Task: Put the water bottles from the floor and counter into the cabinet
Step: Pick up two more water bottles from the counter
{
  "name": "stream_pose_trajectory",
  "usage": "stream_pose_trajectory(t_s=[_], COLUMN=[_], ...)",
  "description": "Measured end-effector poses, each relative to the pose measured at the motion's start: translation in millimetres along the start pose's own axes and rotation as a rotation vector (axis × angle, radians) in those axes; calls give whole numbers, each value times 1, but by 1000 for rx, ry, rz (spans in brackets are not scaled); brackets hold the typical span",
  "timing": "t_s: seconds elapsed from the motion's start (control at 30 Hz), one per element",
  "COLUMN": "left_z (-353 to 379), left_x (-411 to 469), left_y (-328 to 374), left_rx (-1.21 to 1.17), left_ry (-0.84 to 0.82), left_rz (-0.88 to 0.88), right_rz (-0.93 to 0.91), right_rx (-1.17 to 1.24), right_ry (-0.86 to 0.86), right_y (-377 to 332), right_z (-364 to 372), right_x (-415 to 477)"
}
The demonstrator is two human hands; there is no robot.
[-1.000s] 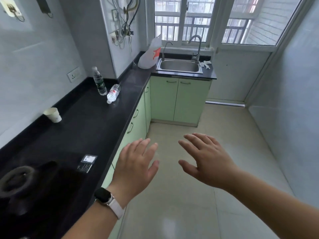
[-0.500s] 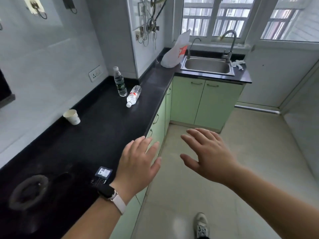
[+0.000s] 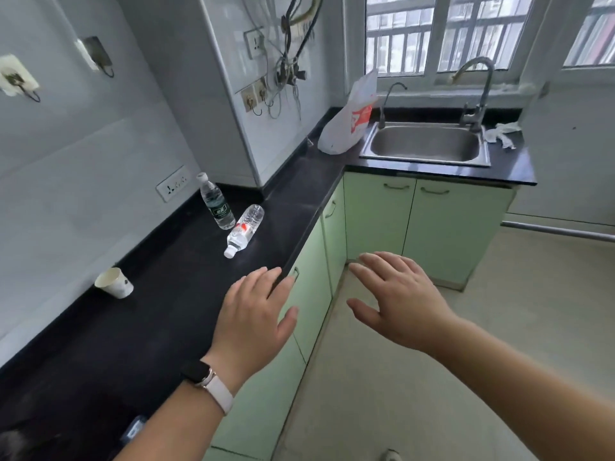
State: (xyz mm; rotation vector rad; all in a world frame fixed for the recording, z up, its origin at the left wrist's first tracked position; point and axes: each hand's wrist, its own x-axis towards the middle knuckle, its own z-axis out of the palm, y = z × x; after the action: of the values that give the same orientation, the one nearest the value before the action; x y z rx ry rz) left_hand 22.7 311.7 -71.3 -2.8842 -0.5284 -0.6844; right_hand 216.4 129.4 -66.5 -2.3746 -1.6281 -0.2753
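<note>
Two clear water bottles sit on the black counter [image 3: 159, 314]. A green-labelled bottle [image 3: 215, 201] stands upright near the wall. Beside it a red-labelled bottle [image 3: 244, 229] lies on its side, cap toward me. My left hand [image 3: 256, 314], with a watch on the wrist, hovers over the counter's front edge with fingers spread, holding nothing. Out over the floor, my right hand [image 3: 399, 301] is likewise spread and empty. Both hands are short of the bottles. Pale green cabinet doors [image 3: 376, 214] below the counter are closed.
A paper cup [image 3: 114, 282] lies tipped on the counter at the left. A white plastic bag [image 3: 349, 121] leans by the steel sink [image 3: 426, 143] in the far corner, with crumpled tissue [image 3: 502, 133] to its right. Beige floor tiles [image 3: 466, 327] stretch to the right.
The view has moved forward and turned left, so the bottles and sink appear closer. Both hands stay open in front of me; the left one now hangs over the counter edge.
</note>
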Motion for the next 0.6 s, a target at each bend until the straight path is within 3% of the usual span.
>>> stream_pose_trajectory(t_s=[0.23, 0.6], left_z=[30, 87], left_x=[58, 117], left_y=[23, -13], left_rx=[6, -24], left_ry=[-9, -35], left_rz=[-92, -171], right_rz=[-102, -186], right_rx=[44, 40], right_ry=[-2, -4], right_y=[56, 93], right_z=[3, 32], right_x=[63, 139])
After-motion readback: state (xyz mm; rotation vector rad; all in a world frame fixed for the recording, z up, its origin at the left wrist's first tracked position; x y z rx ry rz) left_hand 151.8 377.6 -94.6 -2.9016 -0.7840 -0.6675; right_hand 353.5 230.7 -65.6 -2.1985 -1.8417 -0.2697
